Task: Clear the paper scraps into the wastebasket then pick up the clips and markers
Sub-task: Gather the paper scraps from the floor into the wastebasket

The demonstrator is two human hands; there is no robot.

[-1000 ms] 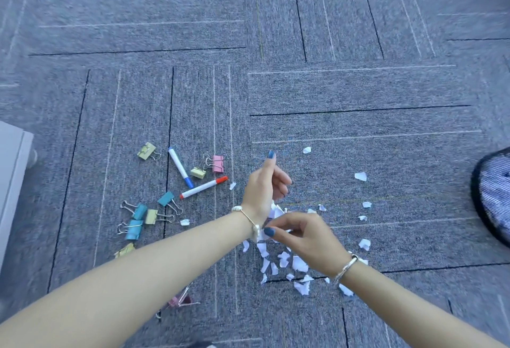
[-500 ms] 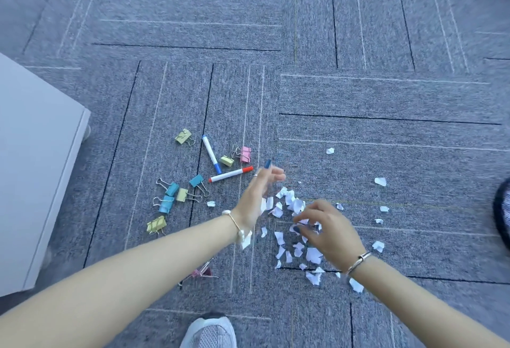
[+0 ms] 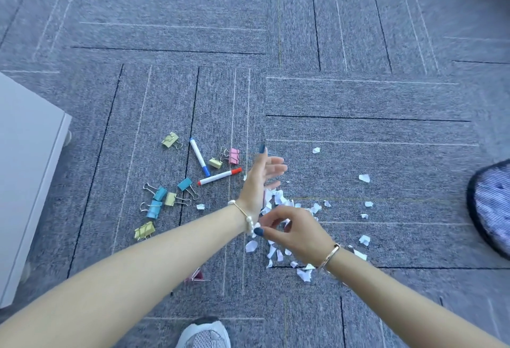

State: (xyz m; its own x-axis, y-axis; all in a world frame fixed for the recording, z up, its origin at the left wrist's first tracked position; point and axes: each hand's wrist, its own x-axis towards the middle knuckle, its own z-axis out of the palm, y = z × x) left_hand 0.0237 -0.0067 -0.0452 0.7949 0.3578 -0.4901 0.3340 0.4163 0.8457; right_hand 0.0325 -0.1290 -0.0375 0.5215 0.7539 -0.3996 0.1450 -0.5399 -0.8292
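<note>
White paper scraps (image 3: 278, 198) lay mid-frame beneath both hands — the left hand (image 3: 259, 182) stood edge-on, fingers spread as a cupped wall, while the right hand (image 3: 292, 229) pinched narrowly, perhaps on a scrap. Clips (image 3: 154, 207) and markers (image 3: 219, 176) waited left; the wastebasket (image 3: 491, 207) sat right.

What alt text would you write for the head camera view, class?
Two bare hands, the left hand open and the right hand pinching, gather white paper scraps on grey carpet. Coloured binder clips and two markers lie to the left.
</note>
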